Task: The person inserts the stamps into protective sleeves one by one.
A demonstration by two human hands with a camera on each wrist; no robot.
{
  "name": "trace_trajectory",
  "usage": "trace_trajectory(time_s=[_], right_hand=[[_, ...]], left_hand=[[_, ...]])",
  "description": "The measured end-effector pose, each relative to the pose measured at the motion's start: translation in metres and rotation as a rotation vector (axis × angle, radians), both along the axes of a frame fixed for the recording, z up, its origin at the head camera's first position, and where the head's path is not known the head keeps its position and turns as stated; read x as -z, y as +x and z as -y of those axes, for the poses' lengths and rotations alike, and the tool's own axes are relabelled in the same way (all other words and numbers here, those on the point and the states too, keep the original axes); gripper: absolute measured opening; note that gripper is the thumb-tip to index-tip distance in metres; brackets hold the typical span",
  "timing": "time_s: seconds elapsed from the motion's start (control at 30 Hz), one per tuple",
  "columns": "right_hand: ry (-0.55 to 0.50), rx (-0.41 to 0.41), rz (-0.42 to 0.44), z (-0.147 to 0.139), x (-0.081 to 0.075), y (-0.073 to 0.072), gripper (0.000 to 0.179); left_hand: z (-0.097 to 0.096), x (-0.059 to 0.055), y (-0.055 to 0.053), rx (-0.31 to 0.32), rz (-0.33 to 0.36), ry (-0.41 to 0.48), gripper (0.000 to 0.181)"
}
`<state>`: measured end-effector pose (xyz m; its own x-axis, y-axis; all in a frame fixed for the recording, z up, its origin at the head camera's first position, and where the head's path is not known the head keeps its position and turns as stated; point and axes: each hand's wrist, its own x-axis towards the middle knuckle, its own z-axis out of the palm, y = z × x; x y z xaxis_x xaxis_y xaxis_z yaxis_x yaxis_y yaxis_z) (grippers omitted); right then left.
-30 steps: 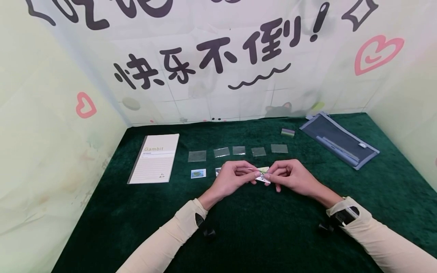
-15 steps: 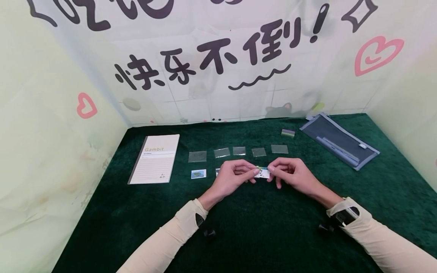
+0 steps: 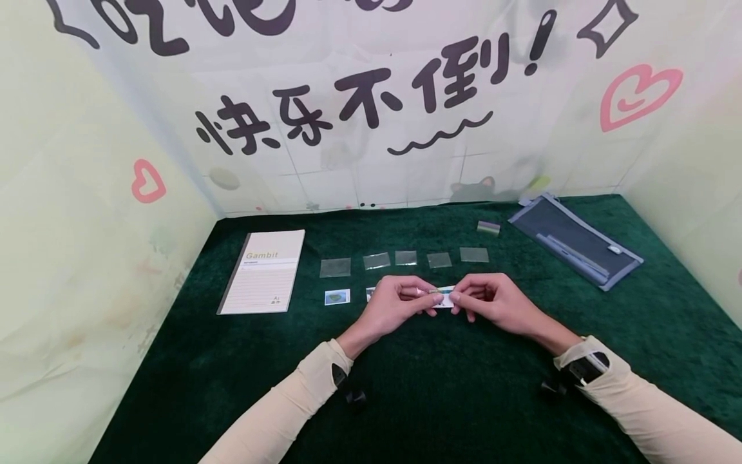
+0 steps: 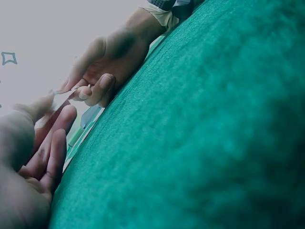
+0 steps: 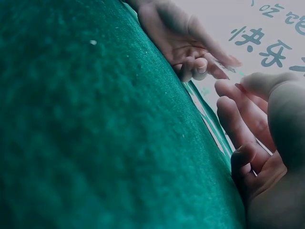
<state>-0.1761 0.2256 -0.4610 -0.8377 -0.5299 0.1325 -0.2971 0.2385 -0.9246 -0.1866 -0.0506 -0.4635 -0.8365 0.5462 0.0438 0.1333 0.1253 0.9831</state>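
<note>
A small white card [image 3: 445, 303] with a coloured print is held between both hands over the green cloth. My left hand [image 3: 399, 303] pinches its left side between thumb and fingers. The right hand [image 3: 494, 300] pinches the opposite side, the two thumbs close together over it. From the left wrist, the card [image 4: 61, 99] appears edge-on and pale, raised above the cloth. Fingers hide most of its print. Left of the hands lies a small blue-and-green picture card [image 3: 337, 297]; another picture card [image 3: 370, 294] is mostly covered by the left hand.
Several clear plastic sleeves [image 3: 335, 267] lie in a row beyond the hands. A notebook [image 3: 263, 274] is at the left. A blue mesh zip pouch [image 3: 576, 241] with pens inside lies at the right, near a small striped block [image 3: 489, 227]. A printed cloth backdrop [image 3: 348, 174] stands behind.
The card has turned from tilted to nearly level. The right hand shifted slightly up and right, exposing more of the card, then came back toward the left thumb. The left hand barely moved.
</note>
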Motion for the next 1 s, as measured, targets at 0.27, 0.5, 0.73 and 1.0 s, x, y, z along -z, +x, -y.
trace_trajectory(time_s=[0.27, 0.5, 0.73, 1.0], right_hand=[[-0.008, 0.079, 0.024, -0.0005, 0.0004, -0.0003, 0.012], [-0.001, 0.079, 0.034, -0.0007, 0.0001, -0.0002, 0.013], [0.006, 0.071, 0.012, 0.0003, -0.0011, 0.0001, 0.013], [0.01, 0.096, -0.006, 0.0003, -0.0014, 0.0011, 0.013]], left_hand=[[0.0006, -0.0005, -0.0003, 0.043, 0.046, 0.036, 0.033], [0.0001, -0.0001, -0.0006, 0.065, 0.027, 0.017, 0.034], [-0.0001, 0.0012, -0.0018, 0.093, 0.013, 0.003, 0.032], [0.0003, 0.0012, -0.0027, 0.098, 0.031, 0.004, 0.031]])
